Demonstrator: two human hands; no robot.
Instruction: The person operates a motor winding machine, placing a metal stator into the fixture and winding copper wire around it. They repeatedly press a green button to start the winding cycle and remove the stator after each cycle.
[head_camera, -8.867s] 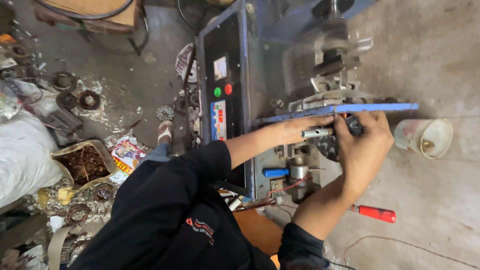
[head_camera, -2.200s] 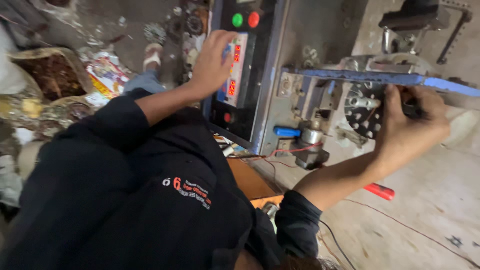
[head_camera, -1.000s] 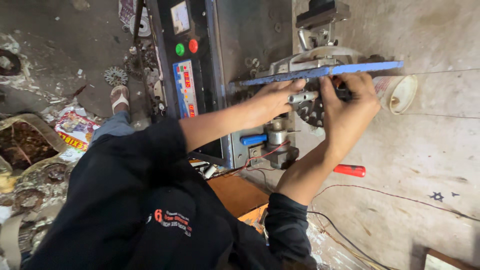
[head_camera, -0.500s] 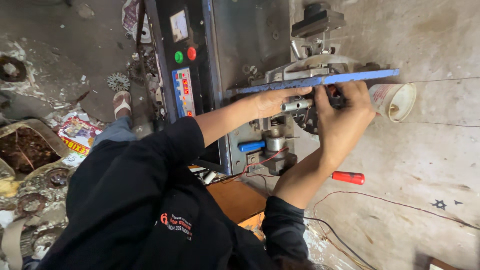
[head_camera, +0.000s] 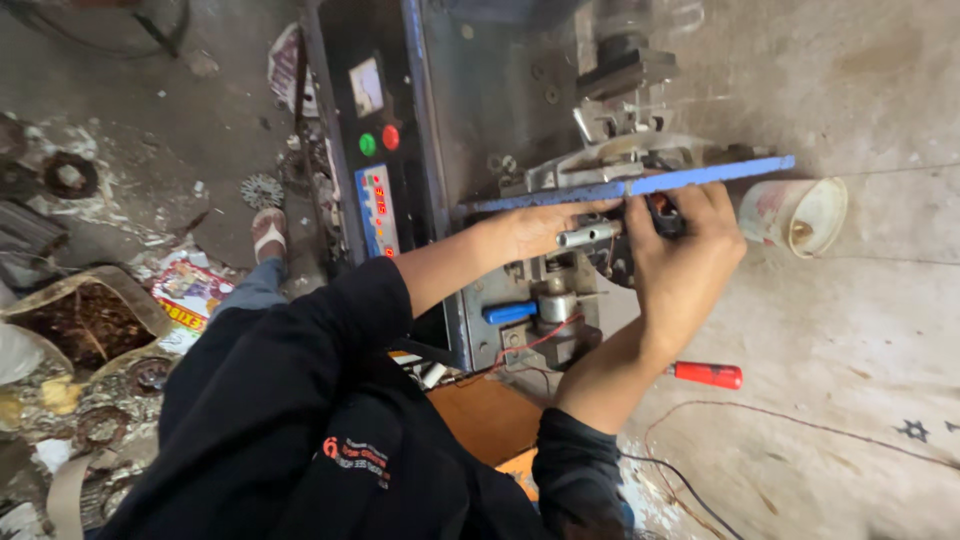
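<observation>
Since half a second ago the view has barely shifted, and both hands stay at the same spot on the machine, so the work there is still in hand. The left hand (head_camera: 535, 225) lies just under the blue bar (head_camera: 640, 185), its fingers closed about the small metal cylinder (head_camera: 588, 236). The right hand (head_camera: 685, 265) curls over the dark round part (head_camera: 662, 215) just beside it; its grip is hidden, so I cannot tell. A white cup (head_camera: 795, 215) sits just right of those fingers, a red-handled screwdriver (head_camera: 708, 375) below the wrist.
</observation>
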